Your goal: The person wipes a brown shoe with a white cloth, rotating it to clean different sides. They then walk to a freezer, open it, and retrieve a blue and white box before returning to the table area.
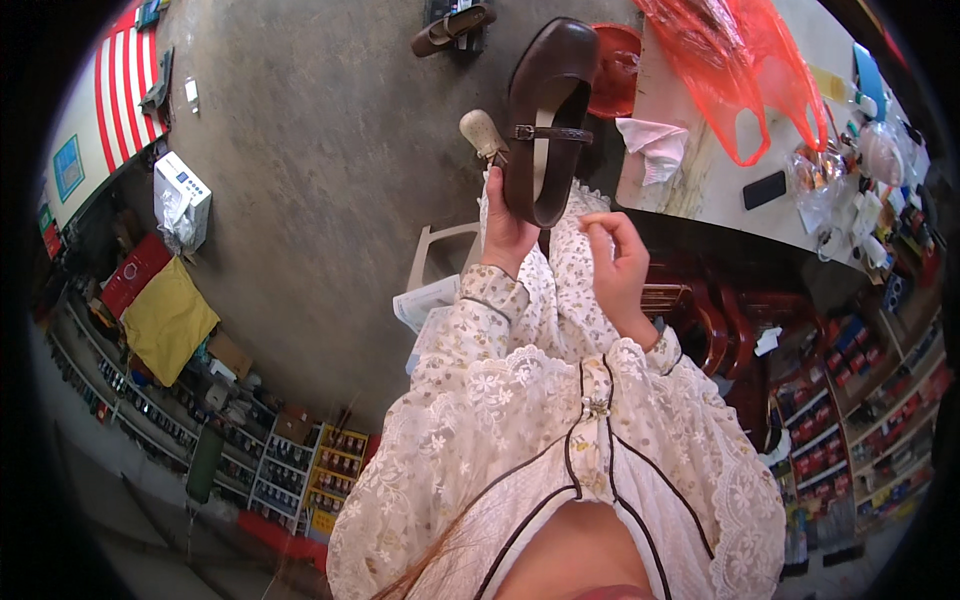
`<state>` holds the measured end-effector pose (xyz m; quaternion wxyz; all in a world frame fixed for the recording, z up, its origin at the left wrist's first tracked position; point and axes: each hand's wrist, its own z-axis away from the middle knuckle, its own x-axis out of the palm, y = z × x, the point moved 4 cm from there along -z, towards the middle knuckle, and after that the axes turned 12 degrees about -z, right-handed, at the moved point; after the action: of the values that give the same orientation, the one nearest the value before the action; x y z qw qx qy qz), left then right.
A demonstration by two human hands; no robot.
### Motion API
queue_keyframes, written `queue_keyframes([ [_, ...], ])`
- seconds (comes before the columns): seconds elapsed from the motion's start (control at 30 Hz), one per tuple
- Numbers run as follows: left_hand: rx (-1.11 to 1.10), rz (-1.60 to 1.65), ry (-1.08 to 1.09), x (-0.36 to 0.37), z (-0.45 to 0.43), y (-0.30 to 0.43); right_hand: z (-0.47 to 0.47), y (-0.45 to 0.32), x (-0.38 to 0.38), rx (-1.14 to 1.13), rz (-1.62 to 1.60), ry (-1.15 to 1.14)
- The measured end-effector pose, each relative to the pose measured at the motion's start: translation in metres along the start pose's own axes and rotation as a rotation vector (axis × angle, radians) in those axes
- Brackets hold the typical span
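Observation:
My left hand (508,231) grips the heel end of a dark brown leather strapped shoe (556,52), whose toe points away from me. A narrow strap with a small buckle crosses its opening. Against the shoe's left side, above my left thumb, is a small beige perforated object (481,133) that looks like the toe of a shoe form; its lower part is hidden. My right hand (619,247) is just right of the heel, fingers curled; whether something thin is between the fingertips cannot be told. A second brown strapped shoe (454,28) lies farther off.
A marble-patterned table (675,187) at the right bears a red plastic bag (720,67), a pink cloth (654,146) and a black phone (765,190). A red basin (616,67) is beside it. Below are dark red wooden chairs (705,322); a plastic stool (424,259) is at my left.

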<state>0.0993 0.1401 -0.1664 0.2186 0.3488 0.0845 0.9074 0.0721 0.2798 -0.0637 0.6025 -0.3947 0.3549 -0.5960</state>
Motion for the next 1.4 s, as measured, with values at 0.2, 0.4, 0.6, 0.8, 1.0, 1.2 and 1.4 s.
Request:
queue_keyframes([
  [0.2, -0.024, 0.004, -0.143, 0.031, 0.017, 0.016, -0.006, -0.016, -0.004, 0.153, -0.160, -0.015],
  [0.4, -0.070, -0.091, 0.001, 0.013, 0.021, 0.017, -0.015, -0.012, 0.013, 0.118, 0.023, -0.214],
  [0.6, -0.043, -0.265, 0.179, -0.008, 0.026, 0.023, -0.021, 0.001, 0.024, 0.148, 0.275, -0.392],
  [0.8, -0.040, -0.230, 0.245, -0.015, 0.032, 0.031, -0.024, 0.017, 0.042, 0.174, 0.481, -0.560],
  [1.0, -0.049, -0.251, 0.301, -0.015, 0.034, 0.036, -0.024, 0.021, 0.051, 0.222, 0.702, -0.675],
  [1.2, -0.051, -0.283, 0.313, -0.021, 0.034, 0.036, -0.022, 0.023, 0.055, 0.207, 0.722, -0.760],
  [1.4, -0.077, -0.211, 0.260, -0.012, 0.036, 0.039, -0.032, 0.047, 0.028, 0.596, -0.475, -0.454],
])
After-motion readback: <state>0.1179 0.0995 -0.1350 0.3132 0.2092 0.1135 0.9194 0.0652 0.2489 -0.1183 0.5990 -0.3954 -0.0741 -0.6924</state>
